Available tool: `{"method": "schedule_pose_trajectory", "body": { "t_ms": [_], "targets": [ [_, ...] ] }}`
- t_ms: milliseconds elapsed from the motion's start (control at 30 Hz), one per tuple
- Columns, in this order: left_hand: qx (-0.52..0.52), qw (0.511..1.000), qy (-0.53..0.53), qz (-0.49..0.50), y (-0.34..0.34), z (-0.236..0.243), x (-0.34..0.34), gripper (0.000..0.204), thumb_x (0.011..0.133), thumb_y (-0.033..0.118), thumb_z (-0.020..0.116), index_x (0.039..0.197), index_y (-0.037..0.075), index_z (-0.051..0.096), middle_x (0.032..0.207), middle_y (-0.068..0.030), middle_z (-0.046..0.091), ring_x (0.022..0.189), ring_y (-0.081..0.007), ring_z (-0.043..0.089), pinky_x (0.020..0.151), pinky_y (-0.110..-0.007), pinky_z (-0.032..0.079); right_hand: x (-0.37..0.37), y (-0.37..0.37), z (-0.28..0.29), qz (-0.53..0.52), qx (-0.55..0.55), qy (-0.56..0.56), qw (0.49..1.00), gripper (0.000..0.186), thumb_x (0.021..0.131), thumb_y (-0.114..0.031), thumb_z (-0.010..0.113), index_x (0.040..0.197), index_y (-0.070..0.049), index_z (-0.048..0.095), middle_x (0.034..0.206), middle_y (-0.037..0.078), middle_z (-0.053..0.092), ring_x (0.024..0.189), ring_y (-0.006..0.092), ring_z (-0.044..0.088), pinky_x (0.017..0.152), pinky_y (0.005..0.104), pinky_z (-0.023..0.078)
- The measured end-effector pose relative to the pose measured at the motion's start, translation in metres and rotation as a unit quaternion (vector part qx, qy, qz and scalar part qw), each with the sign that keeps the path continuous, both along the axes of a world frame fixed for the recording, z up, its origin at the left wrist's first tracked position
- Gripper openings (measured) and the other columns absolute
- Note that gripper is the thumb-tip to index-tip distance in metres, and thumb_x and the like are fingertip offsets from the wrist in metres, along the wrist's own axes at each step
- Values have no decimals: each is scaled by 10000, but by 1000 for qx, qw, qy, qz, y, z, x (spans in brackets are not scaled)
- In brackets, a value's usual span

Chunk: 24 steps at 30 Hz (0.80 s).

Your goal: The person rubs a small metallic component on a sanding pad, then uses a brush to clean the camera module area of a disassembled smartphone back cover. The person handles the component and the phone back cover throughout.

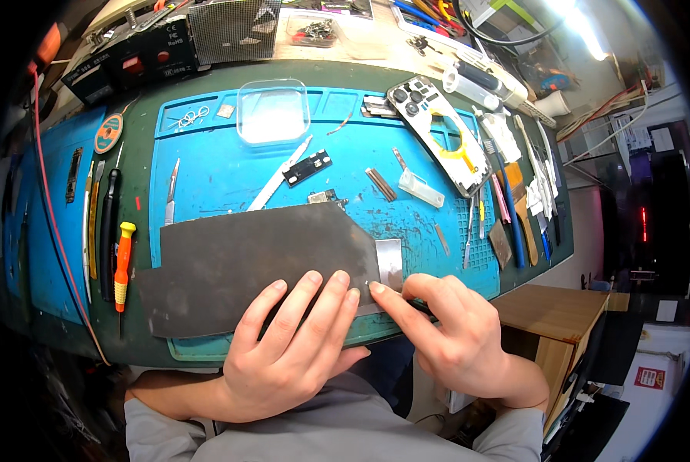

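A large dark grey flat sheet [229, 254] with an angled right corner lies over the front of the blue work mat. My left hand [295, 346] rests on its near right part, fingers spread flat and the thumb apart. My right hand [453, 327] stretches its index finger to the sheet's right edge, with the other fingers curled under. What those curled fingers hold, if anything, is hidden. A small silver plate [389, 266] shows beside the sheet, just beyond my right fingertip. Behind the sheet lie a black rectangular part [307, 168] and a small metal part [327, 198], partly covered.
The blue mat [237, 173] holds a clear plastic box [273, 112] and a phone frame [441, 135] with camera rings. An orange-yellow screwdriver [124, 266] and a solder spool [108, 132] are at the left. Several brushes and tweezers lie right. Black equipment [137, 58] stands behind.
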<state>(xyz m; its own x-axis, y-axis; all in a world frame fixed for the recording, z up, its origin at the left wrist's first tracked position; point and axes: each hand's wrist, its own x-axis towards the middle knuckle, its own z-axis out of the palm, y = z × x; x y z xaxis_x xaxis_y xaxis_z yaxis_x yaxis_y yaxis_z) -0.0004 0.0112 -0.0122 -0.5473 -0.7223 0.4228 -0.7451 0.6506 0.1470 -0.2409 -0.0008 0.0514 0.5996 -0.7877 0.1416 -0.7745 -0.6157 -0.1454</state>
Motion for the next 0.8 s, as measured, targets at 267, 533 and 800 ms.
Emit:
{"method": "schedule_pose_trajectory", "body": {
  "t_ms": [267, 533, 800],
  "targets": [
    [-8, 1000, 2, -6, -1, -1, -1, 535, 1078, 554, 609, 1280, 98, 802, 1384, -68, 751, 1299, -264, 674, 1129, -451, 493, -2, -1, -2, 2, 1, -9, 1000, 512, 783, -36, 764, 1294, -57, 790, 1079, 51, 634, 777, 163, 607, 637, 289, 515],
    [-9, 1000, 1, -3, -1, -1, -1, 532, 1077, 553, 610, 1275, 97, 800, 1379, -66, 753, 1293, -261, 678, 1128, -450, 494, -5, 8, -3, -9, 1, -8, 1000, 509, 788, -31, 768, 1295, -61, 786, 1053, 43, 617, 778, 165, 609, 626, 297, 513],
    [-7, 1000, 1, -8, -2, 0, -1, 532, 1076, 552, 610, 1277, 97, 801, 1385, -66, 752, 1301, -263, 677, 1136, -453, 487, -4, 4, -1, -5, 3, -11, 1000, 510, 791, -34, 765, 1300, -63, 782, 1053, 40, 620, 784, 168, 610, 628, 304, 514]
  ]
}}
